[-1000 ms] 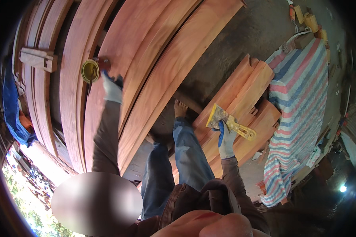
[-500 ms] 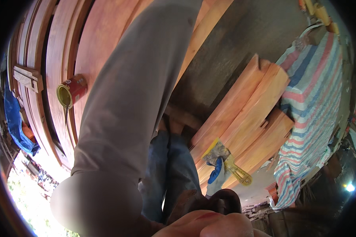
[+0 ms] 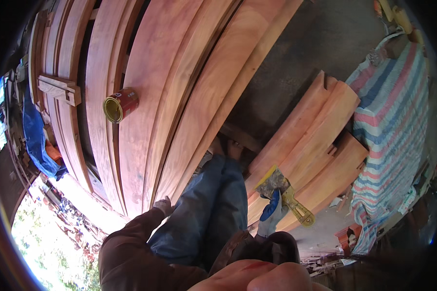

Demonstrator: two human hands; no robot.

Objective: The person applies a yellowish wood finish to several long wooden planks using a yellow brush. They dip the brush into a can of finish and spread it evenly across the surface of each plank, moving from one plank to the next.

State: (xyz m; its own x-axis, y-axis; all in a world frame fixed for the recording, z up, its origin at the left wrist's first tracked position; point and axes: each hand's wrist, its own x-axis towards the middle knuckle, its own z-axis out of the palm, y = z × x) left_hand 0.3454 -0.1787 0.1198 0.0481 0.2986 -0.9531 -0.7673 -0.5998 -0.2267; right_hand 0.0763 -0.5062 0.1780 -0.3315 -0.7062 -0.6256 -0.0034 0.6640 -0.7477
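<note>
The head view looks down on long reddish planks laid side by side, a red tin can lying on its side among them. The right hand, in a blue-and-grey glove, grips a yellow-handled putty knife over a stack of shorter boards. The left hand rests at the near edge of the planks; whether it is open or curled I cannot tell. Judging by this, the knife is between strokes; bringing its blade flat onto the wood calls for a steady wrist.
</note>
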